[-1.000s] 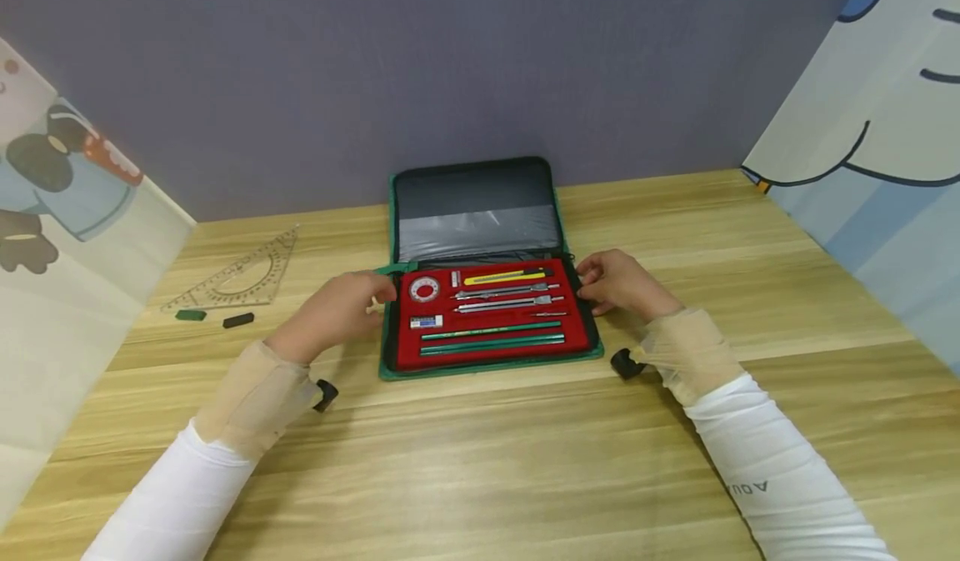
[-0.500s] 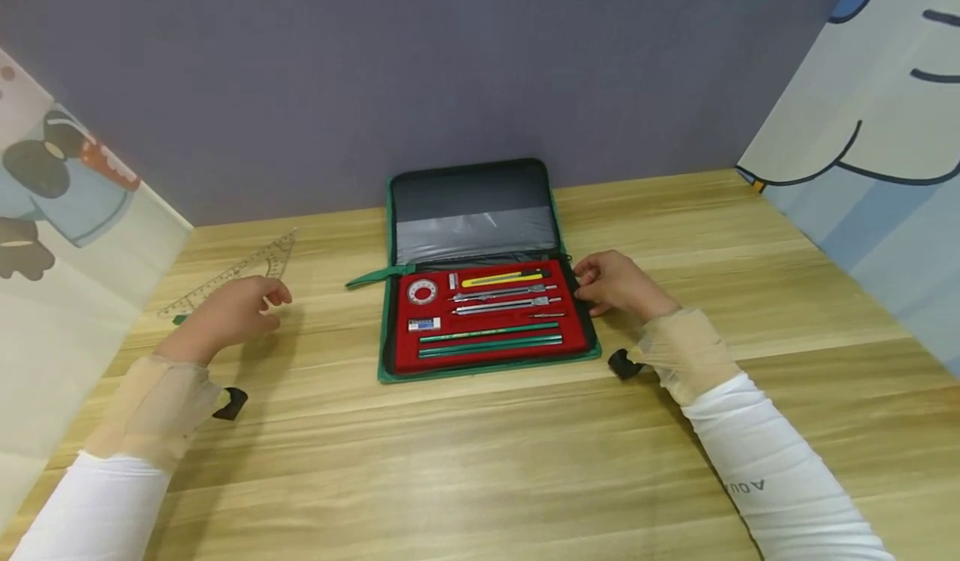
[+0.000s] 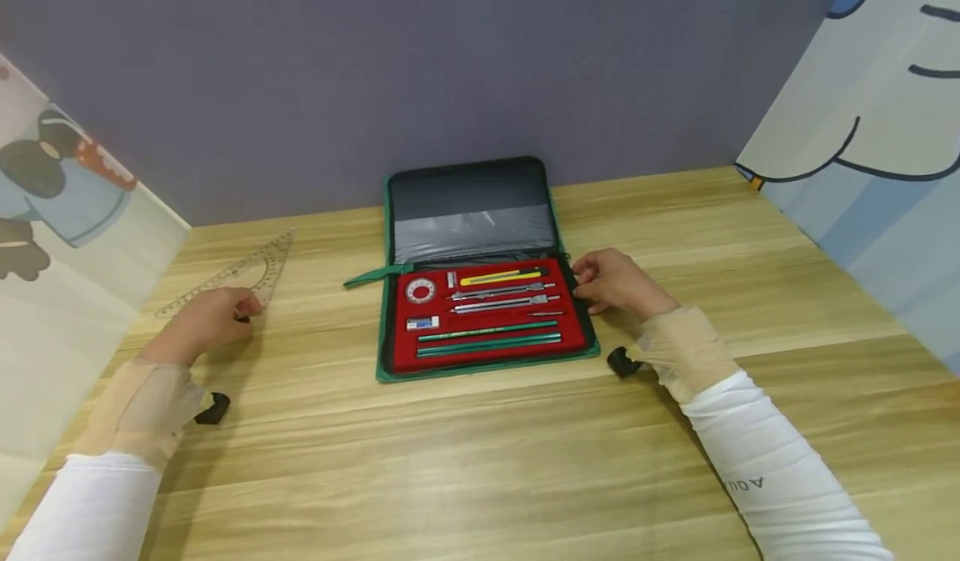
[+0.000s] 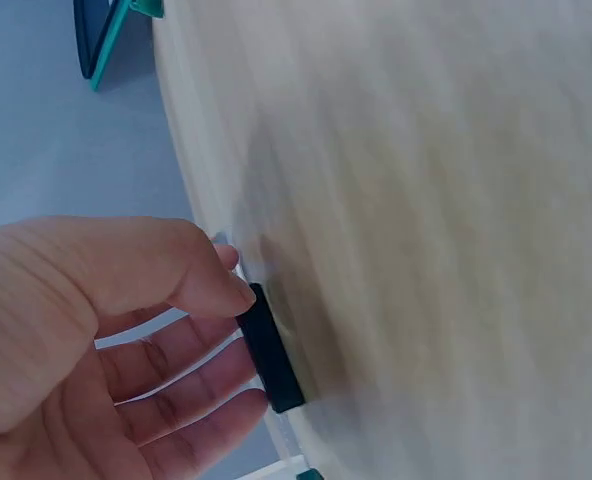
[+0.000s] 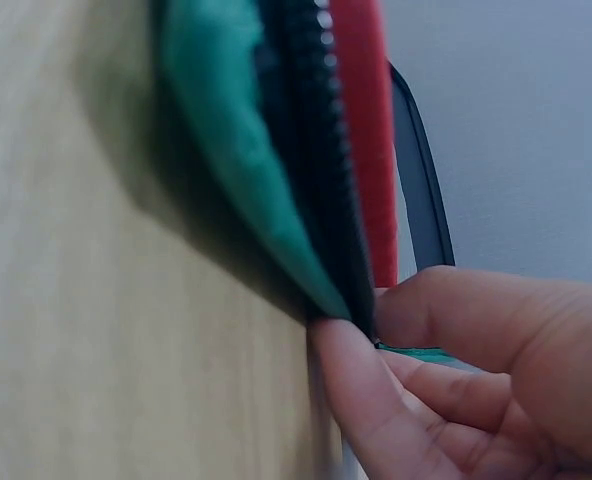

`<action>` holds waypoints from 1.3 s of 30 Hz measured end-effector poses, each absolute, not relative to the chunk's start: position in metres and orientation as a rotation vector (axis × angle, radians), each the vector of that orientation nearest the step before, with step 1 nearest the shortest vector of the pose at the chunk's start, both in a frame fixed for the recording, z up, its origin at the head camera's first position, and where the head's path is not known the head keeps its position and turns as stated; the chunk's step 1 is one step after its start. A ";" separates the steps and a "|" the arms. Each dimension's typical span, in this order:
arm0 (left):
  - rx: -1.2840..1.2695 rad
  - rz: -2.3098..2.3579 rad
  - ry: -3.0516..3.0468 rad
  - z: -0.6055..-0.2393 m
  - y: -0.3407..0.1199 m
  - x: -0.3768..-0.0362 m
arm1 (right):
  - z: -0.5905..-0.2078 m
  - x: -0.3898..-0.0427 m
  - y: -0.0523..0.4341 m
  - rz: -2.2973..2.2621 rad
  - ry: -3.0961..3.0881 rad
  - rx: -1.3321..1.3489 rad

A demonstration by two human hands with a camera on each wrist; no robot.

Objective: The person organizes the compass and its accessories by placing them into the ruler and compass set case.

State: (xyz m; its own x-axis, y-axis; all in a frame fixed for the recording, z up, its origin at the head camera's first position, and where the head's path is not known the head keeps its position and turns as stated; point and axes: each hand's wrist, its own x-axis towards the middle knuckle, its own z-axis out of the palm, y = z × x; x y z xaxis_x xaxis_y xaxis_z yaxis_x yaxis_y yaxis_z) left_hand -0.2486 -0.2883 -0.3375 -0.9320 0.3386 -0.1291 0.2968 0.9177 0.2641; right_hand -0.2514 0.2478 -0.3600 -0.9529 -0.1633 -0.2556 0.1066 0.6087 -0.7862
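An open green drafting case (image 3: pixel 487 370) lies mid-table, its red tray holding a compass (image 3: pixel 502 298), green pencils (image 3: pixel 487 338), a yellow cutter (image 3: pixel 498 277) and an eraser (image 3: pixel 423 323). My right hand (image 3: pixel 585 286) pinches the case's right edge; in the right wrist view thumb and fingers (image 5: pixel 361 335) grip the zipped green rim (image 5: pixel 236 170). Far left, my left hand (image 3: pixel 236 311) is down on the table by a clear set square (image 3: pixel 251 271). In the left wrist view its thumb and fingers (image 4: pixel 238 340) pinch a small black block (image 4: pixel 274 362) lying on the wood.
The case's dark lid (image 3: pixel 472 202) leans against the grey back wall. A green strap (image 3: pixel 367 277) trails off the case's left side. Printed panels (image 3: pixel 67 236) close in both sides. A small green piece (image 4: pixel 311 474) lies just past the black block.
My left hand left the case's left edge, swung far left to the set square and came down on the black block. The right hand stayed on the case.
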 end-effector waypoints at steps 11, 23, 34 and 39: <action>0.421 0.336 2.932 -0.340 -0.300 -0.248 | -0.360 -0.252 0.246 -1.268 2.536 -0.043; 0.478 0.311 2.963 -0.338 -0.284 -0.248 | -0.359 -0.251 0.248 -1.272 2.531 -0.051; 0.608 0.268 2.942 -0.331 -0.225 -0.245 | -0.359 -0.250 0.248 -1.271 2.532 -0.055; 0.724 0.256 2.937 -0.326 -0.187 -0.240 | -0.359 -0.251 0.248 -1.273 2.538 -0.067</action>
State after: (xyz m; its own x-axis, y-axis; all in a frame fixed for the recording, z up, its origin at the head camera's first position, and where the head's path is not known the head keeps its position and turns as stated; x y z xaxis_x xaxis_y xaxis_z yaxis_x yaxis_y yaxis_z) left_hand -0.2395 -0.1870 -0.3260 -0.8808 0.4694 -0.0625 0.4515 0.8723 0.1879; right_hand -0.2507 0.2483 -0.3586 -0.9537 -0.1745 -0.2448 0.0918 0.6063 -0.7899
